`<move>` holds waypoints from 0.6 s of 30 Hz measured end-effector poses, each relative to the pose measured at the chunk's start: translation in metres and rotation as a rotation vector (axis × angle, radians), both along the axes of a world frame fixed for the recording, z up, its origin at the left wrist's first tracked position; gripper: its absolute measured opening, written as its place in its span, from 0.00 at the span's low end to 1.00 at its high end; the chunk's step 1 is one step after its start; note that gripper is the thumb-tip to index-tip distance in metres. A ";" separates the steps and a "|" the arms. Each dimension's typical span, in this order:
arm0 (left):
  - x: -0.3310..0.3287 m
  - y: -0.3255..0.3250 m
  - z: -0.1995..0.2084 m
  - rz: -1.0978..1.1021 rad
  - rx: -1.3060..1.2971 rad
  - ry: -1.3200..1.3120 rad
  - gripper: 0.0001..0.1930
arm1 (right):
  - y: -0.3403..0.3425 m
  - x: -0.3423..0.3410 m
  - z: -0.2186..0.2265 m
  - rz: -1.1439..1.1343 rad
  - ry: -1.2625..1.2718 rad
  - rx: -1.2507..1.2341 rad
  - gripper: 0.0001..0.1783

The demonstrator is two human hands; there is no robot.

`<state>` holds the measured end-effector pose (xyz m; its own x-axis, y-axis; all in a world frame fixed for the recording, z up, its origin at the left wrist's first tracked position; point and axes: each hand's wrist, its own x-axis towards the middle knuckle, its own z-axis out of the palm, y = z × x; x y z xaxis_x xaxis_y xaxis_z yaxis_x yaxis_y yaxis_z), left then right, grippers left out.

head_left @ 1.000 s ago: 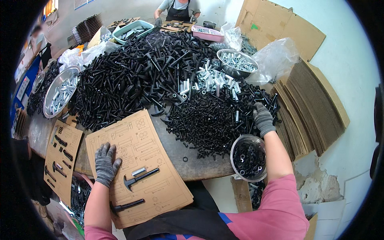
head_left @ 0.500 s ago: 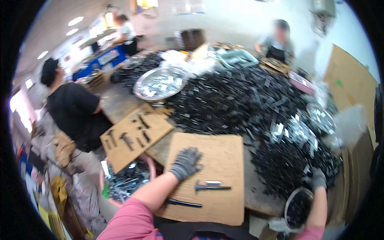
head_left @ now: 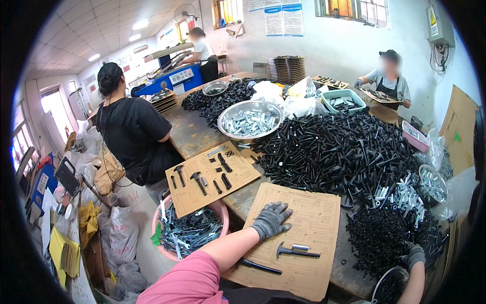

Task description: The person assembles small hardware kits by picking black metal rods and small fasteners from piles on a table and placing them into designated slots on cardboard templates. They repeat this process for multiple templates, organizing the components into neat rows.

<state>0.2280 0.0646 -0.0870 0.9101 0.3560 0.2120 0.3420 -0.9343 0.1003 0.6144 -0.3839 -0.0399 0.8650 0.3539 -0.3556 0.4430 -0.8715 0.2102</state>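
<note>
My left hand [head_left: 272, 221], in a grey glove, lies flat with its fingers stretched out on a brown cardboard sheet [head_left: 316, 218] printed with outlines. Near it on the sheet are a black T-shaped metal part [head_left: 284, 250], a short silver tube [head_left: 300, 247] and a black rod [head_left: 260, 266]. At the right, my gloved right hand [head_left: 415, 255] reaches to the edge of a heap of small dark screws [head_left: 377, 240]. Its fingertips are partly hidden, so I cannot make out whether it holds any. A bowl [head_left: 391, 285] sits just below that hand, partly behind my forearm.
A second cardboard [head_left: 192, 202] with black parts overhangs a pink tub [head_left: 225, 215] of metal pieces. Black rods [head_left: 329, 152] are heaped behind, beside a metal bowl [head_left: 223, 121] of silver tubes. Co-workers stand left [head_left: 132, 131] and back right [head_left: 389, 76]; another is farther back.
The view has shifted and turned sharper, so the scene sits lower and farther right in it. My left hand stays flat on the sheet; my right hand remains by the screws.
</note>
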 end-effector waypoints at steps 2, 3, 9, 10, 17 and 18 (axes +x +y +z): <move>0.000 0.000 0.000 0.000 0.001 -0.010 0.29 | -0.001 -0.001 -0.001 0.021 -0.011 -0.022 0.43; 0.000 0.000 0.000 0.002 -0.002 -0.010 0.29 | -0.003 0.000 -0.002 0.040 -0.012 -0.035 0.43; 0.000 0.000 0.001 0.007 -0.019 -0.007 0.29 | -0.021 0.020 -0.010 0.186 0.027 -0.101 0.40; 0.000 0.000 0.001 0.006 -0.020 -0.012 0.29 | -0.024 0.026 -0.011 0.197 0.045 -0.131 0.40; 0.000 0.000 0.002 0.001 -0.023 -0.008 0.29 | -0.020 0.028 -0.013 0.357 -0.026 -0.177 0.33; 0.002 -0.001 0.001 0.003 -0.025 -0.009 0.29 | -0.023 0.033 -0.017 0.379 -0.016 -0.211 0.33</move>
